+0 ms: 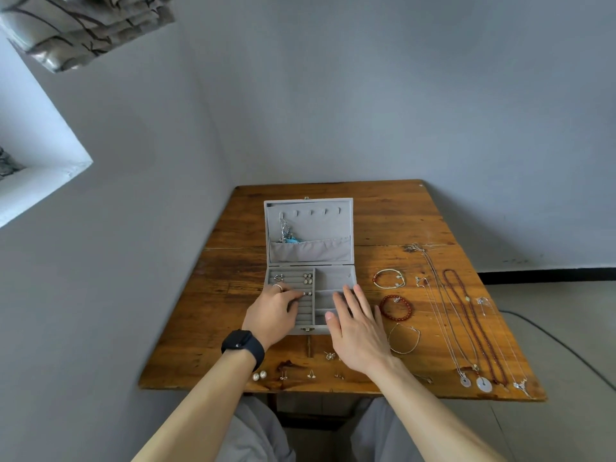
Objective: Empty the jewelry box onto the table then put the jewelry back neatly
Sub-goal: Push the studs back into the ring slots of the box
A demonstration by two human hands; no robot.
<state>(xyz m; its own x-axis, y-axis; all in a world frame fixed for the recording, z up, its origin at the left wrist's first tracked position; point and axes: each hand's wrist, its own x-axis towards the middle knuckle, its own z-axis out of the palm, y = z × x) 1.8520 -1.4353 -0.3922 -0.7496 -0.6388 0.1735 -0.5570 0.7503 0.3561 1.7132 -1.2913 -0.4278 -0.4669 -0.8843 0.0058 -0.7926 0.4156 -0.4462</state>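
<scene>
Grey walls meet in a corner behind the wooden table (400,221), with a window recess off to the left. From my remote seat I see the jewelry box (310,235) on the left half of the tabletop, its lid laid back. A silver chain with a turquoise piece (288,236) hangs from a hook into the lid's pocket. A few earrings (307,278) already sit in the ring rolls that fill the left part of the base. The left hand (273,311), wearing a ring and a black watch (243,346), rests on those rolls with its fingers curled, and thumb and forefinger pinch a silver stud (305,294) there. The right hand (356,328) is flat, with straight, spread fingers over the box's front right compartments. I cannot tell whether it touches them. To the right of the box lie a bangle (388,278), a red bead bracelet (396,307) and a thin chain bracelet (404,338), one below the other. Further right, long necklaces (466,321) stretch toward the near edge, two ending in pale disc pendants (484,384). More small earrings, among them two pearl studs (259,375), lie along the near edge.
</scene>
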